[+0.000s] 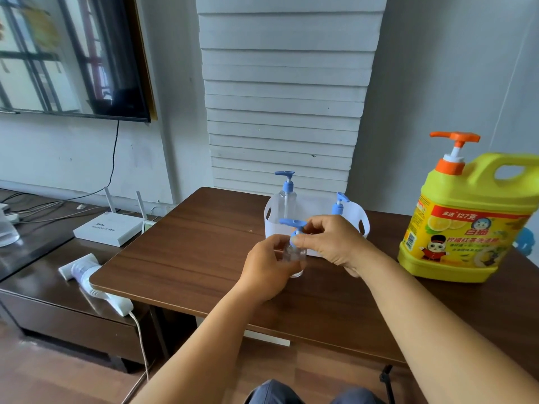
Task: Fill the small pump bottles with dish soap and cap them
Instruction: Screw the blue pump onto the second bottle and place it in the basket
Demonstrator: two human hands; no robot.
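At the centre of my view, both of my bare hands meet over a brown wooden table (186,252). My left hand (269,268) curls around the body of a small clear pump bottle (295,255), which stands on the table. My right hand (331,240) comes in from three o'clock, and its fingertips (300,239) pinch the bottle's blue pump cap (292,223) at the neck. The cap is on the bottle; I cannot tell whether it is screwed tight.

At twelve o'clock from the hands, just behind them, sits a white plastic basket (361,225). A taller clear bottle with a blue pump (285,196) stands upright inside it at its left, and a second blue pump top (339,204) shows at its right, leaning slightly.

At three o'clock, well apart from the hands, a large yellow dish soap jug (463,220) with an orange pump stands on the table near its right edge.

At nine o'clock, beyond the table, a dark low cabinet (58,290) holds a white router (109,227) with two antennas, a white tube (80,268) and a white power strip (115,301). A wall-mounted television (73,53) hangs at ten o'clock. White slatted panelling (285,97) covers the wall at twelve o'clock.
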